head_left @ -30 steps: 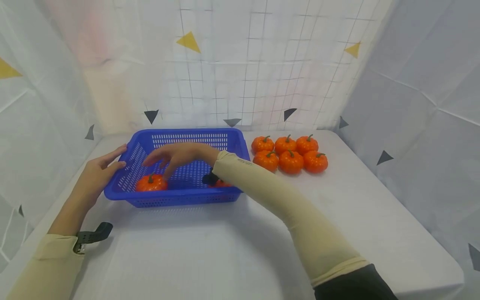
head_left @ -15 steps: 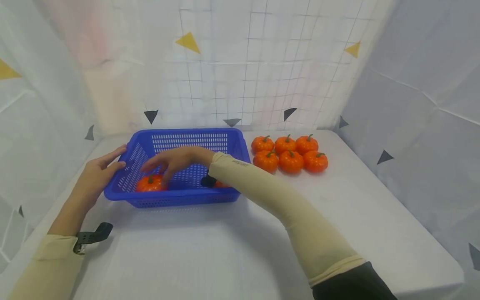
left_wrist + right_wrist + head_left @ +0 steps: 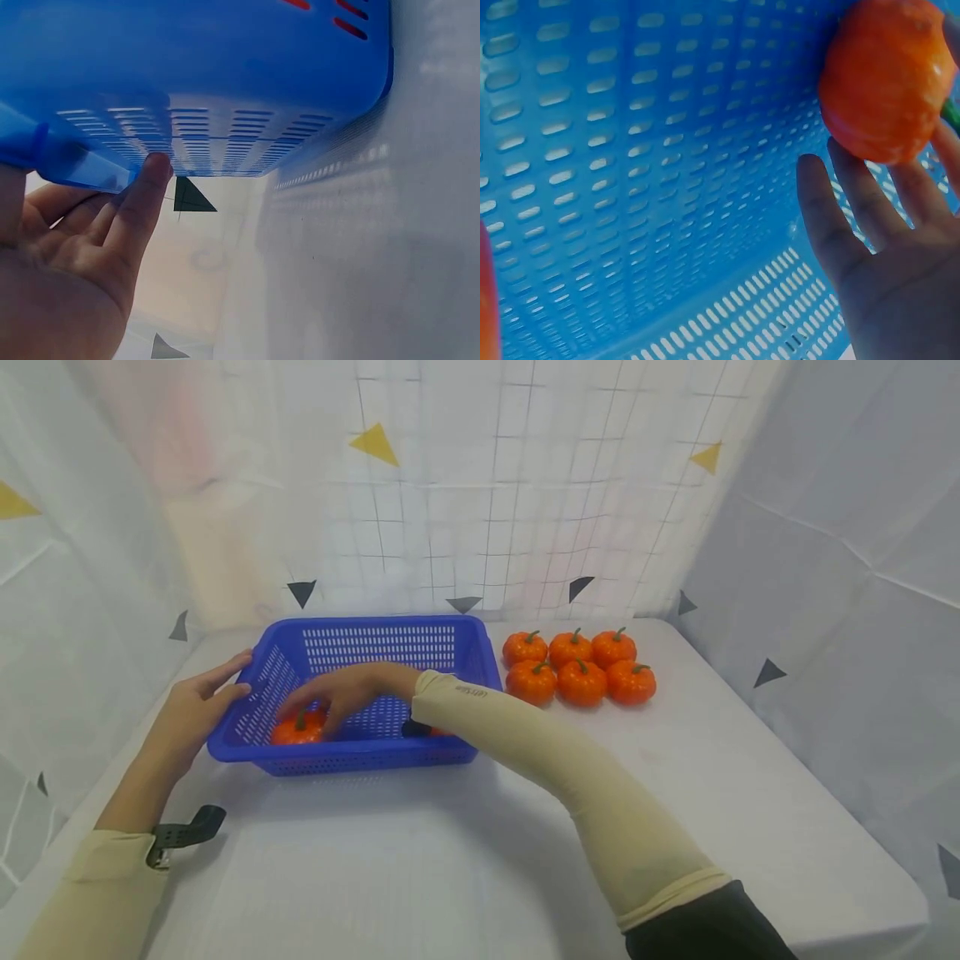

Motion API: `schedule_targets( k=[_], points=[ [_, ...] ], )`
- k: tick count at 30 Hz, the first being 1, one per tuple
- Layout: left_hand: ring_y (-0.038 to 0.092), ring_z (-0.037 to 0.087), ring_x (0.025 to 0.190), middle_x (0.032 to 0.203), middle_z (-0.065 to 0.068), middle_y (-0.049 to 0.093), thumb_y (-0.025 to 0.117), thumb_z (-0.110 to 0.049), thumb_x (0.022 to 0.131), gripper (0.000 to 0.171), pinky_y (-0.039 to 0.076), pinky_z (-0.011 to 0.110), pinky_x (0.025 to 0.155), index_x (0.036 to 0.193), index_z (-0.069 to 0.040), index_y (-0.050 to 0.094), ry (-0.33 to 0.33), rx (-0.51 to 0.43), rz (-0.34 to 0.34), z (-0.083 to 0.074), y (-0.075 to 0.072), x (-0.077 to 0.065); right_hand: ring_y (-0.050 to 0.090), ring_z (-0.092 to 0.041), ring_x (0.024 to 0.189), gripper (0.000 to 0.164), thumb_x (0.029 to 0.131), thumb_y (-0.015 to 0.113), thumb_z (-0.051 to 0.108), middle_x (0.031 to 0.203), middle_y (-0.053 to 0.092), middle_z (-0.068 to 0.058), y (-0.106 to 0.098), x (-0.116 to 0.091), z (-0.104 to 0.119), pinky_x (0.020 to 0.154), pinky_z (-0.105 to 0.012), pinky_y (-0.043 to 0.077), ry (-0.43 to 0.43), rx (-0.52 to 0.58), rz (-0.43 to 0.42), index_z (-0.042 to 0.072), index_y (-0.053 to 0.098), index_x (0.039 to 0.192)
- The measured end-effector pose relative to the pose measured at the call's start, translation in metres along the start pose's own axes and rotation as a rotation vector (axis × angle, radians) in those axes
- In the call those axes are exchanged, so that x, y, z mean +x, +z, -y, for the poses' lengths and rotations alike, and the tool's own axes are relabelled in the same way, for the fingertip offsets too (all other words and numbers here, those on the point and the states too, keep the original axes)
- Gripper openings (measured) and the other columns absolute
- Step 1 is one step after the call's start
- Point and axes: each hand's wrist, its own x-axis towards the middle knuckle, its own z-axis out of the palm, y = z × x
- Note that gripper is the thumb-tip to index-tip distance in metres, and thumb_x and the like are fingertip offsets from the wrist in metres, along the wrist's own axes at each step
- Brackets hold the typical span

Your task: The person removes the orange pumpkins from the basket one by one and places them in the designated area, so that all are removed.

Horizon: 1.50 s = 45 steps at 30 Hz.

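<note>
A blue slotted plastic basket (image 3: 367,746) stands on the white table. My left hand (image 3: 197,710) holds its left rim; in the left wrist view a finger lies against the outer wall. Inside, at the front left, sits a small orange pumpkin (image 3: 294,732) with a green stem. My right hand (image 3: 347,693) reaches down over this pumpkin, fingers on its far side and thumb on its near right. In the right wrist view the fingertips (image 3: 847,154) meet the pumpkin's lower side, with the outermost finger apart from it. Another orange piece (image 3: 439,732) shows partly beneath my right wrist.
Several more orange pumpkins (image 3: 582,683) stand in two rows on the table (image 3: 675,810), right of the basket. White sheeting (image 3: 465,510) with yellow and black triangles encloses the back and sides.
My right hand has come down and slightly left onto the pumpkin in the basket, covering more of it. The left hand and the basket stay where they were.
</note>
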Motion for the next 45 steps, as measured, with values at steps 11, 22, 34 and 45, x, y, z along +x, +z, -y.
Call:
schedule_targets(
  k=[11, 22, 34, 45],
  points=[
    [0.021, 0.048, 0.152, 0.168, 0.017, 0.026, 0.052, -0.042, 0.109, 0.063, 0.026, 0.073, 0.112, 0.163, -0.016, 0.033, 0.01, -0.01, 0.003, -0.001, 0.0, 0.0, 0.045, -0.008, 0.128, 0.068, 0.098, 0.075, 0.018, 0.15, 0.048, 0.009, 0.007, 0.008, 0.0, 0.104, -0.014, 0.038, 0.041, -0.136, -0.037, 0.028, 0.047, 0.159],
    [0.019, 0.048, 0.152, 0.168, 0.017, 0.026, 0.051, -0.04, 0.11, 0.06, 0.024, 0.073, 0.112, 0.163, -0.019, 0.032, 0.016, -0.017, 0.007, 0.002, 0.0, 0.003, 0.05, -0.01, 0.121, 0.069, 0.088, 0.085, 0.016, 0.14, 0.055, 0.007, -0.001, -0.004, 0.0, 0.096, -0.019, 0.046, 0.08, 0.017, -0.149, 0.027, 0.058, 0.15],
    [0.021, 0.049, 0.151, 0.167, 0.016, 0.027, 0.052, -0.04, 0.11, 0.061, 0.025, 0.073, 0.112, 0.163, -0.017, 0.033, 0.023, -0.018, 0.012, 0.003, 0.0, 0.002, 0.048, -0.014, 0.126, 0.067, 0.087, 0.086, 0.025, 0.143, 0.054, 0.004, -0.012, -0.027, -0.01, 0.096, -0.023, 0.049, 0.036, 0.068, -0.25, 0.022, 0.059, 0.149],
    [0.024, 0.05, 0.15, 0.167, 0.016, 0.027, 0.05, -0.039, 0.11, 0.06, 0.029, 0.073, 0.11, 0.163, -0.019, 0.032, 0.014, 0.003, 0.008, 0.001, 0.0, 0.003, 0.05, -0.016, 0.123, 0.063, 0.088, 0.084, 0.022, 0.139, 0.055, 0.001, -0.016, -0.042, -0.01, 0.095, -0.025, 0.051, 0.002, 0.125, -0.323, 0.021, 0.061, 0.146]
  ],
)
